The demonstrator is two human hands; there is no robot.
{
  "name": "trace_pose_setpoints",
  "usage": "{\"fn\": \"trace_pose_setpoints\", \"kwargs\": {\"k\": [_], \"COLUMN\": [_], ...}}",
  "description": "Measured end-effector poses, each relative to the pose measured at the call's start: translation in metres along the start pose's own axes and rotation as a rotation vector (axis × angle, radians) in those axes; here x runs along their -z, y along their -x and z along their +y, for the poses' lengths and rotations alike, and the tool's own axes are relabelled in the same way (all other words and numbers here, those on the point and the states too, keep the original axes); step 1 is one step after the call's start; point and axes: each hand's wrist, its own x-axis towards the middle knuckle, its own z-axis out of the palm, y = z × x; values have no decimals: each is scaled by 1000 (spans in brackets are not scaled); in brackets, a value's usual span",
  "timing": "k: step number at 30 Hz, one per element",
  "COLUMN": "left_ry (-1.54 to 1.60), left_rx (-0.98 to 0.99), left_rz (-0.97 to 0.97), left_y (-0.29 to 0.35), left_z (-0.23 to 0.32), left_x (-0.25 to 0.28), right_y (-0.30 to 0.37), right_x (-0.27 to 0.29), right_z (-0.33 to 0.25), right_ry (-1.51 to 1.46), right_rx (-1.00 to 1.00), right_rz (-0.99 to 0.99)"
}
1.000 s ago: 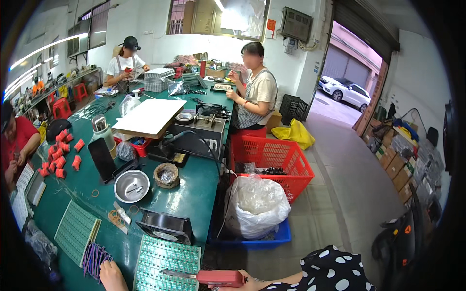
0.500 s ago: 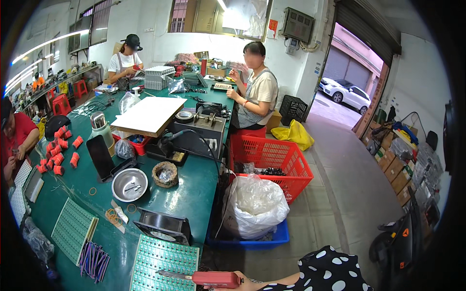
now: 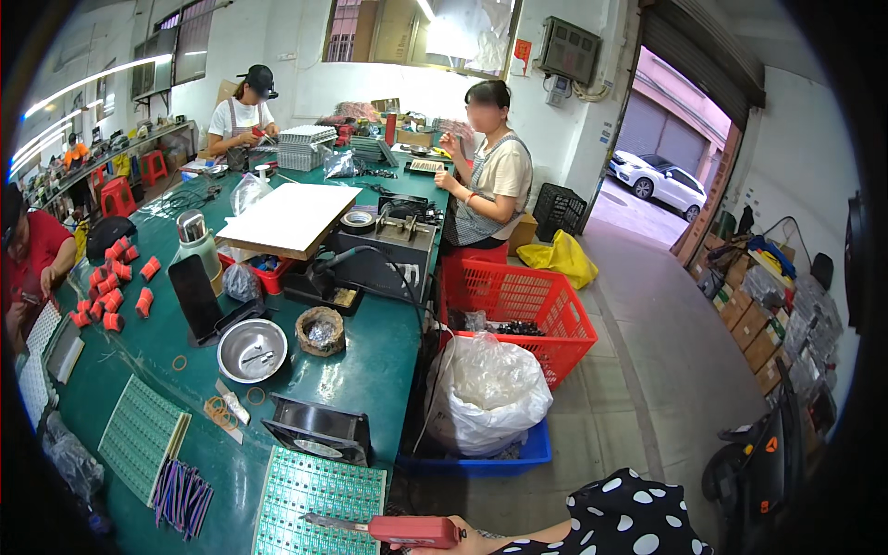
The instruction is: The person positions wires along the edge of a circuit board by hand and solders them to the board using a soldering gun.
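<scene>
At the lower edge, my right hand [image 3: 460, 536] is closed around a tool with a boxy red handle [image 3: 416, 530] and a thin, dark-tipped metal blade. The tool points left, its blade over a green sheet of small circuit boards [image 3: 319, 490]. I cannot tell whether the tip touches the sheet. My left hand is not in view. Behind the sheet stands a black fan [image 3: 317, 429]. To the left are a bundle of purple and black wires [image 3: 180, 499] and stacked green circuit board sheets [image 3: 143, 430].
Farther back on the green table are a metal bowl [image 3: 252, 351], a round rough brown holder [image 3: 320, 331], a phone [image 3: 194, 298] and red-black rolls [image 3: 113, 301]. A white bag in a blue bin [image 3: 532, 453] and a red crate [image 3: 518, 294] stand right. Co-workers sit around the table.
The view has shifted slightly, so the table things sit a little farther right. My right hand holds the red-handled tool over the circuit board sheet as before.
</scene>
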Motion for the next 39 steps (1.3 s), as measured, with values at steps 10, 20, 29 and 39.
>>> {"fn": "trace_pose_setpoints", "kwargs": {"k": [10,20,29,39], "left_ry": [94,52,-322,-582], "left_rx": [-32,-78,-614,-826], "left_rz": [-11,-56,-118,-52], "left_y": [1,25,27,44], "left_z": [-1,27,56,34], "left_x": [1,8,-29,-46], "right_y": [-1,5,19,12], "right_x": [-1,3,14,10], "right_z": [-9,1,-7,5], "right_ry": [16,25,-8,20], "right_rx": [-117,-54,7,-181], "right_rz": [-22,-111,-94,-177]}}
